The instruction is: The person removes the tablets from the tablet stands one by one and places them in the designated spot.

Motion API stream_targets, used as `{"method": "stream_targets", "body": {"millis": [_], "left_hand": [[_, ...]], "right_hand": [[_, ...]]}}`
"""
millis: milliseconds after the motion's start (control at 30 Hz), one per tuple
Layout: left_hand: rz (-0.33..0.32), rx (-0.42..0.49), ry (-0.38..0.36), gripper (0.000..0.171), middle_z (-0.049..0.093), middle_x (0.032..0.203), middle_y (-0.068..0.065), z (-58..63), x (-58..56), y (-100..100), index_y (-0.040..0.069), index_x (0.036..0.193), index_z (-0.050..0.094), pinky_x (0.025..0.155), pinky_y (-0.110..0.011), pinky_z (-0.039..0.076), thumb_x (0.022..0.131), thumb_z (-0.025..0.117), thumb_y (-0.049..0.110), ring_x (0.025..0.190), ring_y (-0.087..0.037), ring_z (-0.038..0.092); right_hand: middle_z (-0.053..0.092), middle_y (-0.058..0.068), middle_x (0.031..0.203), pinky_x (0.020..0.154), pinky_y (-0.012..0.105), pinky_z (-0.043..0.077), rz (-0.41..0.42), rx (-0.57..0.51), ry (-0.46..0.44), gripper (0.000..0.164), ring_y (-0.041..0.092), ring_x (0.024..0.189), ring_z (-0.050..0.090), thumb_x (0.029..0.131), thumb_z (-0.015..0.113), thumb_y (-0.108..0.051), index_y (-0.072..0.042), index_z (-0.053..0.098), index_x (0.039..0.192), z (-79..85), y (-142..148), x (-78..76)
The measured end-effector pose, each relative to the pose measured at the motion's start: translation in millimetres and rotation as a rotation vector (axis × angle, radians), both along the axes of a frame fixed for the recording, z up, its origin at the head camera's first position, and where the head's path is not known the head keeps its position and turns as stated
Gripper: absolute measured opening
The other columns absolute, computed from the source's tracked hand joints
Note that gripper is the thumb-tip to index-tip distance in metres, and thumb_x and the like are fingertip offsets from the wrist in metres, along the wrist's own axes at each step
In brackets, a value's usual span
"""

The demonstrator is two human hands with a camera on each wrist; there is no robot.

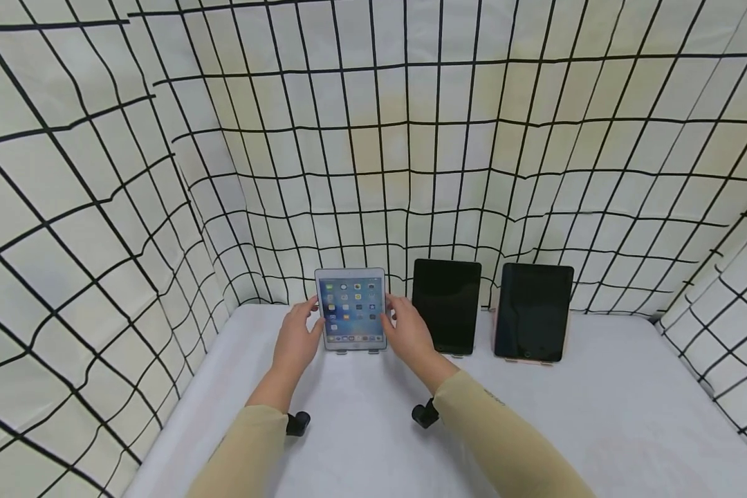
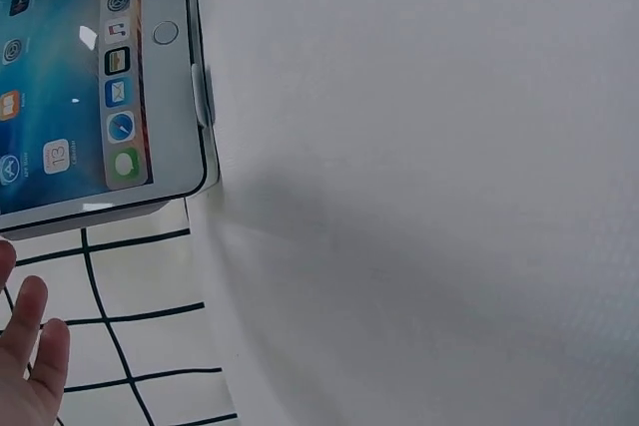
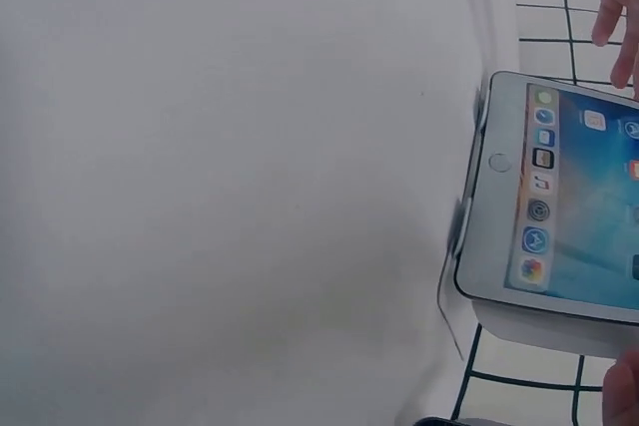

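Observation:
A white tablet (image 1: 353, 308) with a lit home screen leans upright on a small stand near the back of the table. My left hand (image 1: 297, 333) holds its left edge, thumb toward the front, while the outer fingers (image 2: 52, 358) spread away from the edge in the left wrist view. My right hand (image 1: 409, 333) grips the right edge, its thumb overlapping the border of the screen. In the right wrist view the tablet (image 3: 497, 216) shows its home button and app dock, with small stand lips along its lower edge.
Two dark-screened tablets stand to the right, a black tablet (image 1: 447, 304) close beside my right hand and another dark tablet (image 1: 533, 311) farther right on a pinkish stand. A white cloth covers the table (image 1: 361, 429). White walls with black grid lines (image 1: 411, 152) rise behind and at both sides.

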State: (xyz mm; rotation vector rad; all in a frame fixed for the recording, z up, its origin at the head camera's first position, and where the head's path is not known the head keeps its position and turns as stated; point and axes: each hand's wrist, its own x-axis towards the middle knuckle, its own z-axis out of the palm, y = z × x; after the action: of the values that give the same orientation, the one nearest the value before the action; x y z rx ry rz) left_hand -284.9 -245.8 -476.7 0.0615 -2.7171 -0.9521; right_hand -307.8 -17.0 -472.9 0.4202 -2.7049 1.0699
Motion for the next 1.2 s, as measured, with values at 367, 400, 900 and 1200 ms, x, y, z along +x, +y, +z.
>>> {"method": "stream_targets", "body": {"millis": [367, 400, 900, 1200], "left_hand": [[0.059, 0.072, 0.041, 0.054, 0.064, 0.126, -0.004, -1.6, -1.5, 3, 0.024, 0.153, 0.039, 0.084, -0.042, 0.053, 0.102, 0.056, 0.015, 0.11, -0.024, 0.065], [0.059, 0.078, 0.045, 0.056, 0.065, 0.124, -0.003, -1.4, -1.6, 3, 0.027, 0.153, 0.038, 0.082, -0.042, 0.053, 0.102, 0.056, 0.014, 0.109, -0.024, 0.065], [0.051, 0.114, 0.084, 0.068, 0.066, 0.119, -0.001, -4.8, -4.4, 0, 0.039, 0.156, 0.027, 0.08, -0.04, 0.052, 0.101, 0.056, 0.011, 0.105, -0.023, 0.066], [0.058, 0.114, 0.069, 0.066, 0.065, 0.119, -0.001, -0.8, 1.1, 2, 0.036, 0.156, 0.03, 0.08, -0.04, 0.052, 0.1, 0.057, 0.012, 0.104, -0.023, 0.064]], "right_hand": [[0.07, 0.001, 0.12, 0.082, 0.036, 0.055, -0.029, -0.098, 0.035, 0.055, 0.018, 0.1, 0.068, 0.101, 0.06, -0.022, -0.027, 0.04, 0.152, -8.4, 1, -2.0], [0.07, 0.0, 0.12, 0.082, 0.036, 0.055, -0.027, -0.098, 0.037, 0.057, 0.017, 0.101, 0.068, 0.101, 0.06, -0.022, -0.03, 0.037, 0.153, -9.5, 1, -2.1], [0.072, -0.002, 0.117, 0.082, 0.031, 0.055, 0.003, -0.153, 0.075, 0.07, 0.014, 0.095, 0.069, 0.097, 0.065, -0.016, -0.041, 0.032, 0.154, -17.3, 4, -3.9], [0.073, 0.002, 0.112, 0.079, 0.032, 0.056, -0.012, -0.198, 0.128, 0.064, 0.015, 0.089, 0.069, 0.096, 0.066, -0.014, -0.035, 0.041, 0.151, -19.5, 2, 0.0]]}}
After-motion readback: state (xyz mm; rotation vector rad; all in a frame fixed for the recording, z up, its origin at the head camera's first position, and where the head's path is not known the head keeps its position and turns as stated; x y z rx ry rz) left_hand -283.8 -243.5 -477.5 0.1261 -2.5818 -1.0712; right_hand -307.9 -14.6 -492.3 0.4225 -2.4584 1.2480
